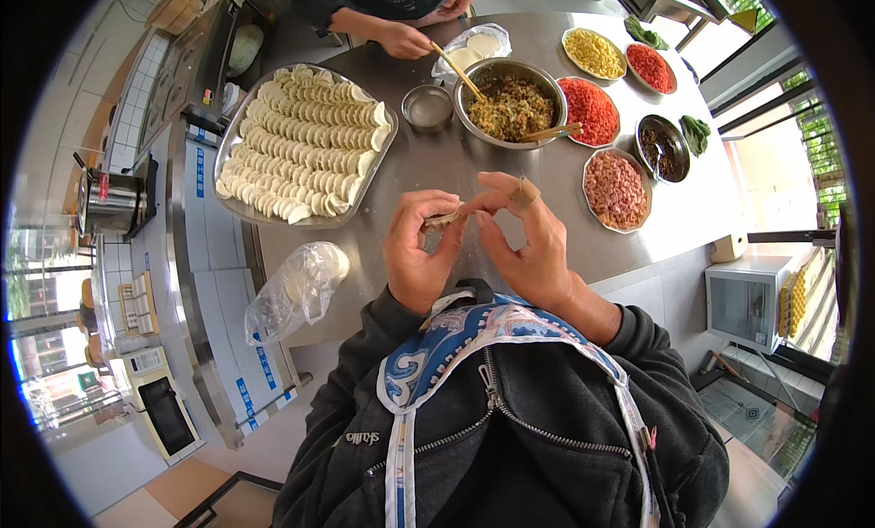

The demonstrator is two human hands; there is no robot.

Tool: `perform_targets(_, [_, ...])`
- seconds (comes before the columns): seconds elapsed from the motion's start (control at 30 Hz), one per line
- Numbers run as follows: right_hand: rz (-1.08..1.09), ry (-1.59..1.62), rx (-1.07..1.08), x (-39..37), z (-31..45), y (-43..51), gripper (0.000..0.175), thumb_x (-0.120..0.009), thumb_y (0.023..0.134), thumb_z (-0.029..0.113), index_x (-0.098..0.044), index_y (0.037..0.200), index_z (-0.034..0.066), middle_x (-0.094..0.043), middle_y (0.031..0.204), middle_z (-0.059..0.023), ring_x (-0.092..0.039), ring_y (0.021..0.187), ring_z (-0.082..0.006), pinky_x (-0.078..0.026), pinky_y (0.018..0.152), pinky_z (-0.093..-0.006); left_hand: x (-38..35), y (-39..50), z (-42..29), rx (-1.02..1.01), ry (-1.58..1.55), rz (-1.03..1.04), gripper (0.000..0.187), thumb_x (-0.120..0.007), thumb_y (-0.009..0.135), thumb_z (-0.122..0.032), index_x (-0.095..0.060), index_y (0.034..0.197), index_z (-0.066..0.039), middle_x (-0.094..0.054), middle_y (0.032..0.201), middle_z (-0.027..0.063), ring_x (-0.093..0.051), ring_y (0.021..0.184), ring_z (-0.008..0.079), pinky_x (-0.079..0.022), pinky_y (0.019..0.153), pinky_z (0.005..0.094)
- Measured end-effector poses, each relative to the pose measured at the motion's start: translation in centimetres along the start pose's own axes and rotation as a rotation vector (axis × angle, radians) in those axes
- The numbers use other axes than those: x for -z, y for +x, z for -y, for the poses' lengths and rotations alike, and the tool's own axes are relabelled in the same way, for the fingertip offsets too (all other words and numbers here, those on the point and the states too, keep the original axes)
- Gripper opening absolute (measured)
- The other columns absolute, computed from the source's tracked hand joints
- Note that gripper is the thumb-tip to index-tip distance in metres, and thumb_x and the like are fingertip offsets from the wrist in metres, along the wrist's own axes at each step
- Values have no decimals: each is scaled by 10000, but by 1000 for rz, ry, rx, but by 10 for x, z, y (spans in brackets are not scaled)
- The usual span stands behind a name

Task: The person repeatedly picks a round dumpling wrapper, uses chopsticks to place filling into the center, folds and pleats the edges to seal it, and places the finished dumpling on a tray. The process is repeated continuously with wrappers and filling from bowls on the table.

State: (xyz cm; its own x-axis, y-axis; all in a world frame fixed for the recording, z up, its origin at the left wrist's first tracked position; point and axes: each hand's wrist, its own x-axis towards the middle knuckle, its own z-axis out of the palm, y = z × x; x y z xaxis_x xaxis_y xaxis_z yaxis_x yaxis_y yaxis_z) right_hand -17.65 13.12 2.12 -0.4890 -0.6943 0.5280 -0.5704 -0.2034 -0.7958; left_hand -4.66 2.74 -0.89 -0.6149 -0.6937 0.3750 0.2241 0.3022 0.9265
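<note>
Between my hands is a small dumpling (441, 220) with a pleated edge, partly hidden by fingers. My left hand (422, 244) pinches it between thumb and fingers. The fingertips of my right hand (526, 234) meet its right end; a tan bandage wraps one finger. Beyond them stands a steel bowl (557, 128) of chopped filling (513, 111) with wooden chopsticks (458, 73) and another wooden utensil in it. A small metal bowl (427, 109) is beside it. To the left, a metal tray (372, 179) holds rows of dumplings (307, 138). Round wrappers (333, 263) lie in a plastic bag (280, 309).
Across the steel table (410, 166), a person's hand (405, 41) holds the chopsticks, near more wrappers (484, 45) on plastic. At right are plates of chopped pink meat (615, 190), orange-red pieces (589, 111), (649, 68) and yellow pieces (593, 53), plus a dark bowl (673, 166) with a spoon.
</note>
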Motion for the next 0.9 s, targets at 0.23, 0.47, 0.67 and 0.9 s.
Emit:
perform_targets(0.23, [133, 90, -52, 25, -11, 12, 561, -680, 882, -126, -553, 1415, -4, -694, 1131, -79, -649, 1013, -160, -521, 949, -309, 4, 2, -4, 227, -326, 7, 131, -693, 990, 22, -652, 1111, -5, -620, 1235, 89, -630, 1051, 136, -537, 893, 273])
perform_targets(0.47, [370, 319, -109, 37, -16, 29, 555, -743, 882, -54, -585, 1407, 36, -700, 1044, -47, -664, 973, -153, -546, 886, -320, 3, 5, -9, 223, -359, 130, 107, -683, 1011, -20, -651, 1112, 1, -616, 1241, 92, -621, 1057, 129, -518, 942, 285])
perform_targets(0.67, [448, 382, -156, 49, -13, 37, 552, -756, 902, -32, -575, 1417, 48, -668, 983, -16, -644, 936, -119, -536, 879, -298, -4, 8, -16, 258, -371, 162, 135, -681, 1018, -33, -630, 1138, -2, -613, 1246, 88, -610, 1068, 119, -514, 950, 282])
perform_targets(0.9, [443, 349, -171, 60, -18, 40, 559, -753, 901, -33, -547, 1415, 38, -665, 970, -23, -649, 920, -120, -538, 878, -307, -16, 13, -24, 254, -379, 151, 239, -684, 1016, -29, -573, 1227, -11, -612, 1269, 101, -605, 1103, 125, -505, 989, 290])
